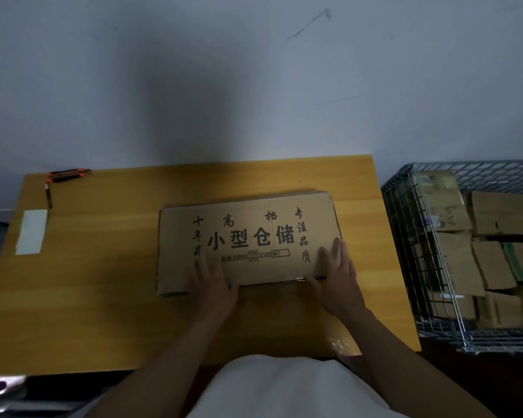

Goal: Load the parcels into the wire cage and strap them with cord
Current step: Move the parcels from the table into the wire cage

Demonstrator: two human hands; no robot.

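Note:
A flat brown cardboard sheet (pixel 248 236) with black printed characters lies in the middle of the yellow wooden table (pixel 103 282). My left hand (pixel 213 282) rests on its near edge with fingers on top and thumb at the edge. My right hand (pixel 337 276) lies flat on the sheet's near right corner, fingers spread. To the right of the table stands the wire cage (pixel 405 236), holding several brown cardboard parcels (pixel 492 263). No cord is in view.
An orange and black utility knife (pixel 68 175) and a pen (pixel 48 194) lie at the table's far left corner. A white paper strip (pixel 32 231) lies near the left edge. A grey wall rises behind the table.

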